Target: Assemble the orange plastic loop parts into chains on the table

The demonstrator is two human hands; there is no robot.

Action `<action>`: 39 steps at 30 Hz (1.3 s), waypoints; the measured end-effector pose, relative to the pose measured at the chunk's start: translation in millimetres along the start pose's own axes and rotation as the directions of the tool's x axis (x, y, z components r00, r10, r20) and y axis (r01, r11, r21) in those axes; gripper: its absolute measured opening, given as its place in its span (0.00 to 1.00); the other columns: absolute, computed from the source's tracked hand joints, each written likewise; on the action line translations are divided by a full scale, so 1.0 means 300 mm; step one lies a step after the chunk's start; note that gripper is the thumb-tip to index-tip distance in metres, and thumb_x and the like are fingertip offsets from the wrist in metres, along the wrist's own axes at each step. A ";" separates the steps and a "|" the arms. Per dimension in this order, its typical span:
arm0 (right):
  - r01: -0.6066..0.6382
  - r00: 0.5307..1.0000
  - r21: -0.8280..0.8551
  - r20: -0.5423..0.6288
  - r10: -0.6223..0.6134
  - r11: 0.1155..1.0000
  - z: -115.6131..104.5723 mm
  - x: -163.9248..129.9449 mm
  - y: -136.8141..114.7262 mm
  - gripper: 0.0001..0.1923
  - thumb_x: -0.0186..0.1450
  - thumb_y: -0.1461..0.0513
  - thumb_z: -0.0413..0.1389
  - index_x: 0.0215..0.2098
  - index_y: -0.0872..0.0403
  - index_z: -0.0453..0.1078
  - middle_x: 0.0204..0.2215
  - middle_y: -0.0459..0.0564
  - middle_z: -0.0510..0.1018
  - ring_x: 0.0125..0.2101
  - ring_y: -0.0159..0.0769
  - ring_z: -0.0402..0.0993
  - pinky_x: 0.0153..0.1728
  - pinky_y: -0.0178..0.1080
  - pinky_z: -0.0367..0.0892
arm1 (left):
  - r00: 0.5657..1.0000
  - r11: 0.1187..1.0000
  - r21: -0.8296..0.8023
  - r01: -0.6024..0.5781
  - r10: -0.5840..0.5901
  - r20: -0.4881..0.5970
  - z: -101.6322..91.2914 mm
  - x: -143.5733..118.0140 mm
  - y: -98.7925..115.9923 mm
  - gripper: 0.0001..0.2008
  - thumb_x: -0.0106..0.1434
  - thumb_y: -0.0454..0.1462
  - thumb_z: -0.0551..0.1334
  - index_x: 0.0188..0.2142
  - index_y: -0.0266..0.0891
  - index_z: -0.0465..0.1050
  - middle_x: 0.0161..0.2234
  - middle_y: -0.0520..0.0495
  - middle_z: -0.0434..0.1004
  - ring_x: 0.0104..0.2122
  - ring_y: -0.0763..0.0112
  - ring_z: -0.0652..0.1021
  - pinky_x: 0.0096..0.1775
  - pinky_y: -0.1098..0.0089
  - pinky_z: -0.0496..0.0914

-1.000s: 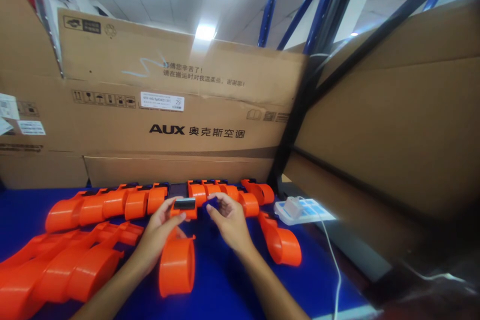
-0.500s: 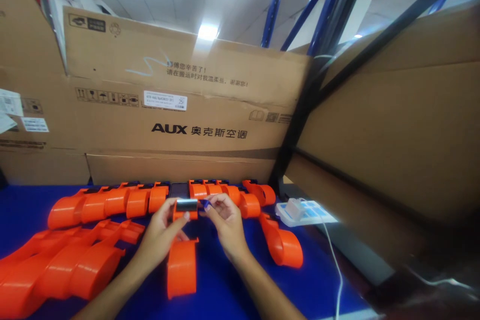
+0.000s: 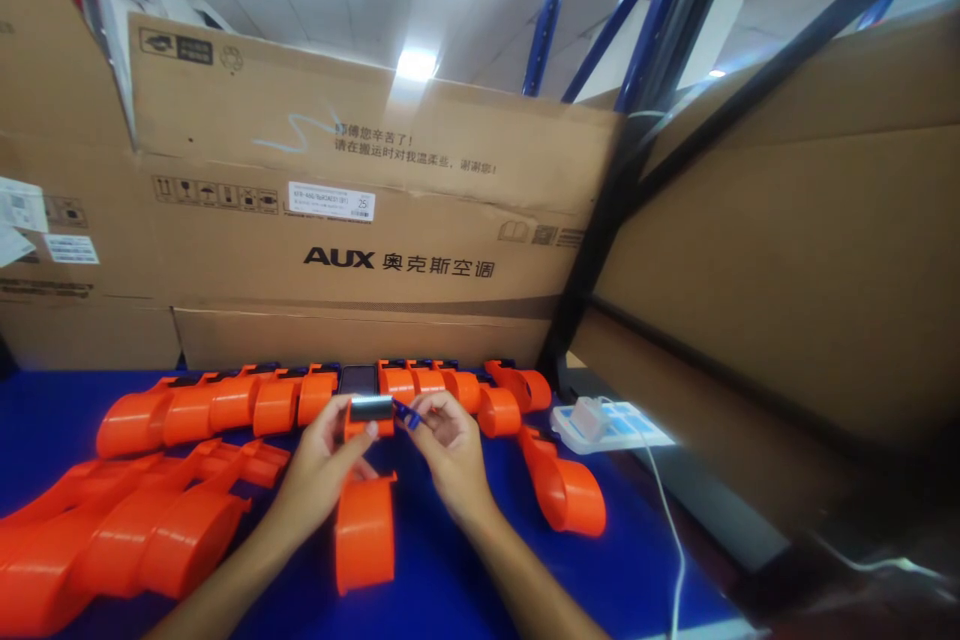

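Observation:
My left hand [image 3: 326, 460] is closed around an orange tape dispenser [image 3: 366, 535]. Its wide, curved body hangs below my fingers, and a shiny dark cylinder [image 3: 372, 408] lies across its top end. Pinched between the thumb and fingers of my right hand [image 3: 452, 450] is a small dark-blue plastic part [image 3: 407, 414]. That part is tilted and sits right beside the cylinder's right end; whether they touch I cannot tell.
More orange dispensers with dark tops [image 3: 234, 402] stand in a row behind my hands, around a dark flat device [image 3: 359, 381]. Overlapping orange bodies [image 3: 124, 535] lie at left. A power strip [image 3: 611, 423] with a white cable is at right; cardboard [image 3: 420, 210] walls the back.
The dark-blue part has tilted in my right fingers, and more of it now shows beside the cylinder. My left hand and the dispenser have barely shifted.

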State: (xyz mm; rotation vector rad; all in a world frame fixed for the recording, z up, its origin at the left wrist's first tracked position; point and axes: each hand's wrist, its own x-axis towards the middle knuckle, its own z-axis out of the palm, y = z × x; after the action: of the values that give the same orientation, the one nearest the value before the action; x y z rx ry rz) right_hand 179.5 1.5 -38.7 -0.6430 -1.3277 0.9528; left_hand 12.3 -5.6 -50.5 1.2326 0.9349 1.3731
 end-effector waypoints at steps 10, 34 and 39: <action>0.109 0.993 -0.363 0.078 -0.086 0.925 -0.004 -0.026 0.011 0.05 0.64 0.61 0.57 0.33 0.51 0.65 0.35 0.48 0.74 0.35 0.36 0.72 0.38 0.38 0.70 | 1.000 1.000 -0.009 -0.002 0.002 -0.005 -0.006 0.004 -0.007 0.26 0.54 0.46 0.70 0.50 0.41 0.69 0.45 0.43 0.78 0.19 0.71 0.79 0.22 0.69 0.74; 0.271 0.951 -0.464 0.267 -0.158 0.843 -0.030 -0.017 -0.056 0.06 0.66 0.59 0.57 0.33 0.51 0.65 0.36 0.49 0.70 0.38 0.39 0.69 0.42 0.40 0.66 | 0.999 0.994 -0.110 0.023 -0.018 0.045 -0.001 -0.003 0.010 0.25 0.57 0.44 0.69 0.52 0.42 0.68 0.42 0.46 0.78 0.21 0.71 0.79 0.26 0.70 0.74; 0.017 0.988 -0.194 0.151 0.013 0.981 -0.050 -0.001 -0.042 0.11 0.67 0.53 0.56 0.43 0.49 0.66 0.36 0.48 0.73 0.38 0.39 0.71 0.40 0.39 0.67 | 0.982 0.970 -0.187 0.157 -0.132 0.138 0.007 -0.019 0.020 0.32 0.57 0.44 0.70 0.58 0.49 0.60 0.52 0.42 0.72 0.24 0.65 0.83 0.27 0.66 0.76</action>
State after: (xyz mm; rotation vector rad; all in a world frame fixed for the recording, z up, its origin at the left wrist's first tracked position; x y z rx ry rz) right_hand 196.8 -3.1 -30.7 -0.7290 -1.5710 0.8904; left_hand 12.9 -12.5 -45.4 1.0652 0.7664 1.2275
